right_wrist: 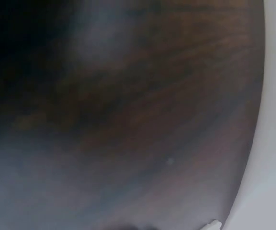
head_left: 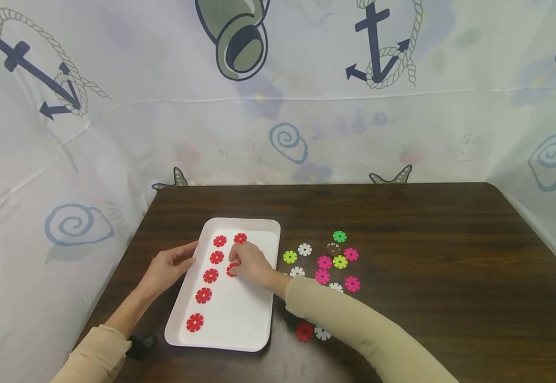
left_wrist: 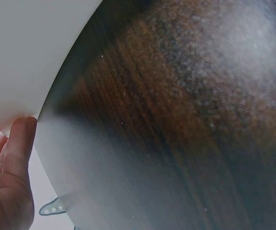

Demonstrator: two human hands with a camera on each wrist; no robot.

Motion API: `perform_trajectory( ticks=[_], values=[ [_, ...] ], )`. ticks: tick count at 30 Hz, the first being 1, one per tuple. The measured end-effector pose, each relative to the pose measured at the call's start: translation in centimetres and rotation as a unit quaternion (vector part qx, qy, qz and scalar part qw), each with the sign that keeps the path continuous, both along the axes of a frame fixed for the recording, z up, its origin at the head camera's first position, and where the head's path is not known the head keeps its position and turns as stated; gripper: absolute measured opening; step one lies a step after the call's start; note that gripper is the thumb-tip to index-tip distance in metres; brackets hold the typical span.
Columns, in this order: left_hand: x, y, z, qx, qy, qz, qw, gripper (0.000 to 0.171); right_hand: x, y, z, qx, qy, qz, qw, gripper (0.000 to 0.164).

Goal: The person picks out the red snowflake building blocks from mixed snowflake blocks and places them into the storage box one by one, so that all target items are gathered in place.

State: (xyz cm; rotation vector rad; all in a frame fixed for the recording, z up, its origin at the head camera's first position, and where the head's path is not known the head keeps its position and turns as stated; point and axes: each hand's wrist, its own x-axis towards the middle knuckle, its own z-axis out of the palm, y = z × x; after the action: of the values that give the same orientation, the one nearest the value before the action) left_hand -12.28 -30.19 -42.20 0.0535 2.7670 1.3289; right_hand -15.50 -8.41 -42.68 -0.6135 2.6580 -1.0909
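A white tray (head_left: 239,330) lies on the table with several red notched discs (head_left: 203,296) in it, in a left column and the start of a second. My right hand (head_left: 251,264) is over the tray, its fingertips pinching a red notched disc (head_left: 232,270) low in the second column; the fingers partly hide it. At the tray's left rim, my left hand (head_left: 168,267) touches the edge with fairly straight fingers. The left wrist view shows those fingertips (left_wrist: 25,127) against the tray (left_wrist: 28,52). The right hand is out of sight in the right wrist view.
Right of the tray, loose notched discs in pink (head_left: 352,284), white (head_left: 304,249), yellow-green (head_left: 289,257), green (head_left: 339,236) and brown (head_left: 333,250) lie on the dark wooden table (head_left: 450,276). Another red disc (head_left: 304,332) lies near my right forearm. A patterned cloth (head_left: 306,64) hangs behind.
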Motion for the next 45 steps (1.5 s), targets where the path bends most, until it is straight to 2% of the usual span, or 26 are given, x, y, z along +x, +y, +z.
perform_trajectory(
  ticks=[9,16,20,30,39,45],
  values=[
    [0.0,0.1,0.0,-0.005,0.002,0.001,1.0,0.051,-0.1,1.2,0.8,-0.076,-0.034,-0.033,0.996,0.011],
    [0.0,0.1,0.1,-0.011,0.0,0.002,0.9999,0.053,-0.2,3.3,2.3,-0.147,-0.041,-0.031,0.988,0.014],
    [0.1,0.0,-0.1,-0.01,0.001,0.002,0.9999,0.052,0.2,5.0,3.1,-0.17,-0.04,-0.029,0.984,0.013],
    [0.0,0.2,0.0,-0.014,0.003,0.001,0.9999,0.052,1.0,9.8,3.6,-0.163,-0.037,-0.048,0.985,0.014],
    [0.0,0.2,0.0,-0.007,0.0,0.001,1.0,0.053,1.9,13.6,2.7,-0.157,-0.05,-0.078,0.983,0.015],
    [-0.1,0.2,-0.1,-0.007,0.004,0.0,1.0,0.052,2.4,15.2,2.0,-0.143,-0.037,-0.072,0.986,0.014]
  ],
)
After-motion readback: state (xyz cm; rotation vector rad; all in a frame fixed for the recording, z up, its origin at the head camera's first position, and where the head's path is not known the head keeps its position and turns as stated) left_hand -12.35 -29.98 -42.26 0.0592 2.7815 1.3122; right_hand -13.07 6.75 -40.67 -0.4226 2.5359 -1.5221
